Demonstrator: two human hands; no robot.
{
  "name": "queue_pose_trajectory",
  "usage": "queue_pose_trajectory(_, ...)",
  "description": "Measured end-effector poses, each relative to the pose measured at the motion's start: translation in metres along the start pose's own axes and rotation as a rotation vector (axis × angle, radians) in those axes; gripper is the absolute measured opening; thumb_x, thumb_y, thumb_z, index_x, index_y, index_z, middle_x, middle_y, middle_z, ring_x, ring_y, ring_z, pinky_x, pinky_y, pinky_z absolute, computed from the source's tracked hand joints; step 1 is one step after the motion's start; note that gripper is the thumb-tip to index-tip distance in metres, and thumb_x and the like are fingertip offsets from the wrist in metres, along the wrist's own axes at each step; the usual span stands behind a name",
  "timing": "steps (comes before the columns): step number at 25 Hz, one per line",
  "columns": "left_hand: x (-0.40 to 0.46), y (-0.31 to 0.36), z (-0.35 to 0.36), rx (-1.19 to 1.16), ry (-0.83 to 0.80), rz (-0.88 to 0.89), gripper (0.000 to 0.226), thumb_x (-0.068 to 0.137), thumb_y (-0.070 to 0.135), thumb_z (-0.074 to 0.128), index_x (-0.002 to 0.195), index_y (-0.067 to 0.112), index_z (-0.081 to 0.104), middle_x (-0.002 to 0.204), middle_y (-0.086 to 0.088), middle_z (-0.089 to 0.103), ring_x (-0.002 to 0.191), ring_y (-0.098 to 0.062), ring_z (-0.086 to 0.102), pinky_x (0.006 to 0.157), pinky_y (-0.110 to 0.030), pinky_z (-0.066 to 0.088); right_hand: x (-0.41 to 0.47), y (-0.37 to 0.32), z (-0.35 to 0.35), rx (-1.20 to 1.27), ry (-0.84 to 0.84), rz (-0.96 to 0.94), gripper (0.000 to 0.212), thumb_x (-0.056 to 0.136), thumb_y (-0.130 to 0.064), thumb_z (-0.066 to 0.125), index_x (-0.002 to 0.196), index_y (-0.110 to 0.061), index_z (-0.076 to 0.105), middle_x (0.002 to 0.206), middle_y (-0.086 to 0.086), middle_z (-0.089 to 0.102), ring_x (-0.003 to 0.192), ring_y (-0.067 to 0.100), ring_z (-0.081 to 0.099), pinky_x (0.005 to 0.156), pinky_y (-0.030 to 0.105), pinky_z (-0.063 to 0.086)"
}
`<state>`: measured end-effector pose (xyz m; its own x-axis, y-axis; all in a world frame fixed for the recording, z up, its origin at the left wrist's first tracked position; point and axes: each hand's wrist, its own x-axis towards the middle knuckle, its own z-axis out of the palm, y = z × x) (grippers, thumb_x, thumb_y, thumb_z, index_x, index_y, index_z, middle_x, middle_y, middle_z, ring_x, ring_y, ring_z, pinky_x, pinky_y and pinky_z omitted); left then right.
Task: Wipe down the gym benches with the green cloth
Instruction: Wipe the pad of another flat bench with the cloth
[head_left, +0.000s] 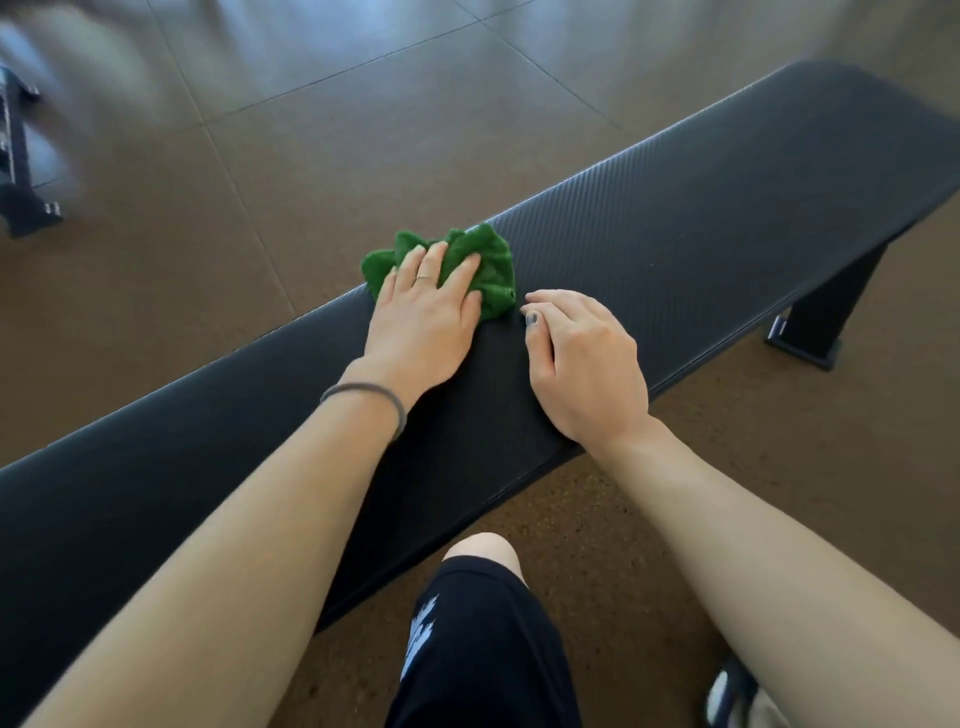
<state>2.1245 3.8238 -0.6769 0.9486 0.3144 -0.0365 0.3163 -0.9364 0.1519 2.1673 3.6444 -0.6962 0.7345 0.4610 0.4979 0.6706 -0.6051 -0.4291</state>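
Observation:
A long black padded gym bench (701, 208) runs from lower left to upper right across the view. A crumpled green cloth (491, 265) lies on its far edge near the middle. My left hand (423, 312) presses flat on the cloth with straight fingers. My right hand (582, 358) rests on the bench top just right of the cloth, fingers loosely curled, holding nothing.
Brown rubber floor tiles (311, 130) surround the bench. A black bench leg with a foot (826, 322) stands at the right. A dark metal frame (21, 171) sits at the far left. My knee in black shorts (483, 623) is close to the bench's near side.

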Motion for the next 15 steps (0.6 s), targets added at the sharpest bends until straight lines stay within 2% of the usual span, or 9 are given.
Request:
queue_pose_trajectory(1,0.0,0.004,0.001,-0.014,-0.001,-0.02,0.054,0.109,0.043,0.026,0.161,0.028,0.026,0.17,-0.01,0.016,0.157,-0.032,0.009,0.127,-0.047,0.008,0.002,-0.001,-0.001,0.009,-0.01,-0.004,0.038,0.105,-0.023,0.042,0.111,-0.009,0.076,0.119,0.003,0.074,0.116,0.018,0.064,0.107,0.031,0.045)
queue_pose_trajectory(4,-0.06,0.019,0.004,-0.013,0.071,0.097,0.057,0.107,0.044,0.025,0.159,0.024,0.034,0.168,-0.01,0.024,0.156,-0.032,0.016,0.128,-0.049,0.012,0.011,0.013,-0.01,-0.018,-0.014,-0.036,0.038,0.103,-0.024,0.041,0.1,-0.008,0.076,0.106,0.005,0.075,0.103,0.023,0.067,0.099,0.036,0.046)
queue_pose_trajectory(6,-0.084,0.018,0.004,-0.022,0.038,0.134,0.061,0.103,0.05,0.02,0.159,0.028,0.034,0.168,-0.005,0.024,0.157,-0.029,0.015,0.128,-0.047,0.012,0.029,0.04,-0.018,-0.069,-0.009,-0.016,0.04,0.103,-0.026,0.038,0.093,-0.01,0.073,0.099,0.004,0.073,0.095,0.026,0.066,0.093,0.042,0.047)
queue_pose_trajectory(9,-0.027,0.015,0.004,0.011,0.034,0.121,0.063,0.101,0.054,0.018,0.158,0.033,0.036,0.168,-0.007,0.026,0.155,-0.032,0.018,0.128,-0.046,0.013,0.034,0.064,-0.017,-0.128,0.02,0.072,0.034,0.104,-0.028,0.04,0.096,-0.014,0.07,0.104,-0.001,0.067,0.098,0.022,0.059,0.097,0.042,0.045)
queue_pose_trajectory(12,0.054,0.018,0.002,-0.018,0.015,-0.021,0.054,0.106,0.049,0.026,0.158,0.035,0.033,0.166,-0.012,0.027,0.152,-0.033,0.022,0.126,-0.045,0.015,0.029,0.063,-0.014,-0.033,0.072,0.116,0.034,0.104,-0.026,0.041,0.095,-0.015,0.071,0.103,-0.003,0.07,0.098,0.016,0.06,0.099,0.038,0.045)
queue_pose_trajectory(15,0.051,0.033,0.003,-0.007,0.015,-0.065,0.055,0.107,0.045,0.025,0.159,0.03,0.032,0.166,-0.015,0.027,0.152,-0.036,0.022,0.125,-0.049,0.015,0.029,0.064,-0.016,0.008,0.104,0.117,0.036,0.104,-0.025,0.041,0.095,-0.012,0.074,0.103,-0.002,0.072,0.098,0.016,0.063,0.098,0.036,0.047)
